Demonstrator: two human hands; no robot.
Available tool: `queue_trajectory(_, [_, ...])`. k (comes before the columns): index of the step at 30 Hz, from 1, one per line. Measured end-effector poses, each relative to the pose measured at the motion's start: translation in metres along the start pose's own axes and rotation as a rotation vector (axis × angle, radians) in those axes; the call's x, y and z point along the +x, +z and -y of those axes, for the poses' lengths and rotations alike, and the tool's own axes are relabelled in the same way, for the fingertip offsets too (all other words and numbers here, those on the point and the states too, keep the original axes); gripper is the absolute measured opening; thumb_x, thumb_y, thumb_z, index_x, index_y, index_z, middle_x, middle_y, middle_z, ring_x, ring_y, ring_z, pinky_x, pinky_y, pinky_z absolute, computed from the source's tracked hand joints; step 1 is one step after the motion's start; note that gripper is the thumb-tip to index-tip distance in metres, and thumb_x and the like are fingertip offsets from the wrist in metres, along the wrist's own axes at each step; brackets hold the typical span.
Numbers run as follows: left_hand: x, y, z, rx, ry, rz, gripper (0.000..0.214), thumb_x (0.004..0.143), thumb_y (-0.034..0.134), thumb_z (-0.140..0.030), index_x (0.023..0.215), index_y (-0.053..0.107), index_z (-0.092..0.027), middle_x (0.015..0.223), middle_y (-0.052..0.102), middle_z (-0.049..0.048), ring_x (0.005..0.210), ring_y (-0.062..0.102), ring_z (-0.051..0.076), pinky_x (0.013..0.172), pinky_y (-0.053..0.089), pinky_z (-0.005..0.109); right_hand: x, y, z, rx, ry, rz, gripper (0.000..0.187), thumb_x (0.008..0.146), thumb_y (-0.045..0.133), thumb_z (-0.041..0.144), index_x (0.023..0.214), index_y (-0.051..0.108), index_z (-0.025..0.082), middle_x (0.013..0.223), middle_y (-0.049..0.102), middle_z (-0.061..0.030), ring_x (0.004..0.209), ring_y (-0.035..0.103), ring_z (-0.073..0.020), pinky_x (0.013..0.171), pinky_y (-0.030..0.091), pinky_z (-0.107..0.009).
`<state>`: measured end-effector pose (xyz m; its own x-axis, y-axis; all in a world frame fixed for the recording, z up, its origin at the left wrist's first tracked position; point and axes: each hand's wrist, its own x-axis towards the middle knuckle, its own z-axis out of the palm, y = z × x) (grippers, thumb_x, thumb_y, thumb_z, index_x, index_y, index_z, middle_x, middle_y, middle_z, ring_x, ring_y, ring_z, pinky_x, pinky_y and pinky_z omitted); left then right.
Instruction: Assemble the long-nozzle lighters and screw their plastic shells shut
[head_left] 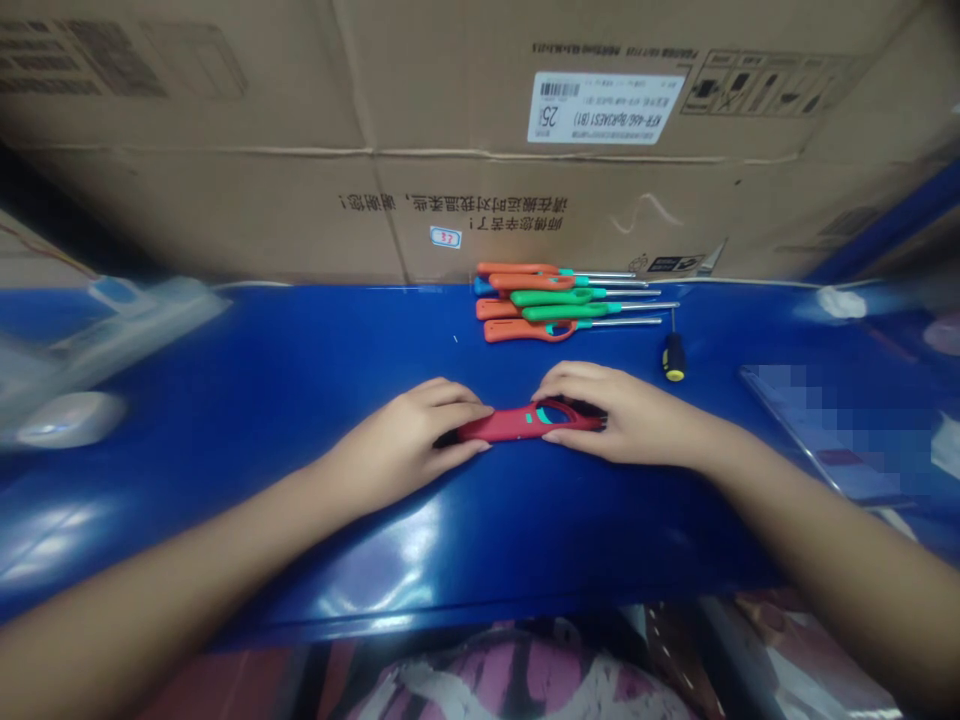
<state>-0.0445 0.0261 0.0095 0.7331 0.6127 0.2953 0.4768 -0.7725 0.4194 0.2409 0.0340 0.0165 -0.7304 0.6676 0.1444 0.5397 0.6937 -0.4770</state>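
Observation:
A red long-necked lighter [504, 424] with a teal trigger lies sideways between my two hands, just over the blue table. My left hand [420, 430] grips its rounded handle end between thumb and fingers. At the other end, my right hand [619, 412] pinches the lighter near the trigger loop, thumb below and fingers above. The metal neck is mostly hidden behind my right hand. Beyond my hands sits a pile of similar lighters [525, 330], orange and green with a bit of blue, their metal necks pointing right.
A black and yellow screwdriver [674, 358] lies right of the pile. Farther right is a flat, partly pixelated device [825, 430]. At the left are a white mouse [71, 419] and a pale clear object [157, 325]. A cardboard panel [262, 220] rises behind the blue table [525, 540].

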Motion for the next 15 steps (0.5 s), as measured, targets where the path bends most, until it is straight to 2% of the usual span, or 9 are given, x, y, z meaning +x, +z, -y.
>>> queue_trajectory(5, [0.001, 0.000, -0.001, -0.018, -0.061, -0.017, 0.026, 0.091, 0.068, -0.027, 0.113, 0.071, -0.016, 0.108, 0.072, 0.0075, 0.099, 0.065, 0.021, 0.090, 0.054, 0.035, 0.000, 0.003, 0.000, -0.026, 0.010, -0.016, 0.031, 0.090, 0.066, 0.034, 0.118, 0.063, 0.019, 0.116, 0.062, -0.0094, 0.103, 0.061, -0.0216, 0.091, 0.050, -0.036])
queue_trajectory(10, [0.003, 0.000, 0.001, -0.185, -0.244, -0.030, 0.024, 0.083, 0.076, -0.029, 0.106, 0.074, -0.020, 0.105, 0.074, 0.0027, 0.091, 0.069, 0.018, 0.083, 0.055, 0.031, 0.000, 0.005, 0.003, -0.048, 0.033, -0.020, 0.033, 0.090, 0.067, 0.034, 0.119, 0.064, 0.019, 0.113, 0.063, -0.0089, 0.099, 0.061, -0.0205, 0.087, 0.052, -0.034])
queue_trajectory(13, [0.004, 0.000, 0.003, -0.212, -0.272, -0.019, 0.023, 0.082, 0.077, -0.029, 0.104, 0.074, -0.022, 0.101, 0.074, 0.0013, 0.086, 0.069, 0.017, 0.077, 0.055, 0.029, 0.000, 0.006, 0.009, -0.184, 0.014, -0.019, 0.032, 0.091, 0.064, 0.033, 0.118, 0.065, 0.017, 0.113, 0.064, -0.0108, 0.097, 0.063, -0.0227, 0.085, 0.053, -0.037])
queue_trajectory(15, [0.003, 0.000, 0.003, -0.164, -0.217, -0.021, 0.024, 0.082, 0.076, -0.026, 0.106, 0.073, -0.020, 0.103, 0.074, 0.0031, 0.087, 0.068, 0.018, 0.079, 0.055, 0.030, 0.000, 0.007, 0.014, -0.342, -0.026, -0.006, 0.032, 0.091, 0.063, 0.032, 0.117, 0.067, 0.014, 0.112, 0.065, -0.0133, 0.096, 0.063, -0.0258, 0.083, 0.053, -0.040])
